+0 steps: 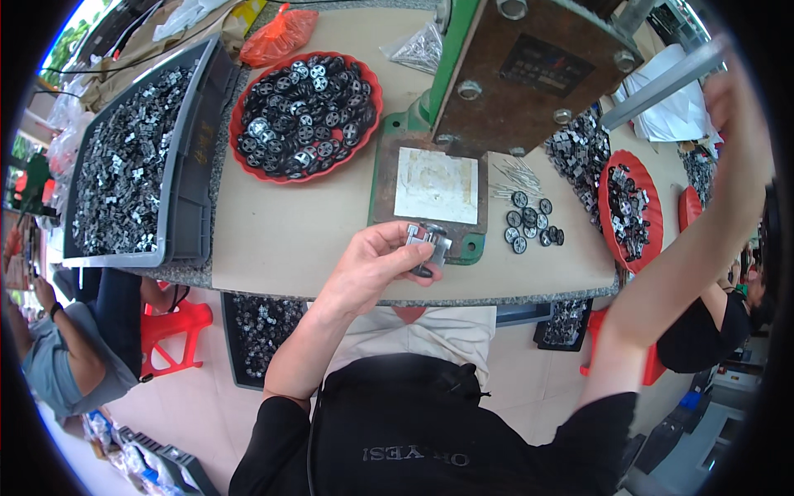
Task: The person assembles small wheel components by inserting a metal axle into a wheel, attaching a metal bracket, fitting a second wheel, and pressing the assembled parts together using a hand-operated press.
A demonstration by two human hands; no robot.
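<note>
My left hand pinches a small silver metal bracket with a dark wheel on it, just before the near edge of the press base. A pale square plate lies on that base, below the rusty brown press head. My right arm reaches up to the far right. There my right hand is closed at the end of the grey press lever; its fingers are partly lost in the dim rim. Several loose black wheels and thin metal pins lie right of the base.
A red bowl of wheels and a grey crate of small metal parts stand at left. Another red bowl and a heap of parts are at right. People sit on both sides; a dark bin stands under the table.
</note>
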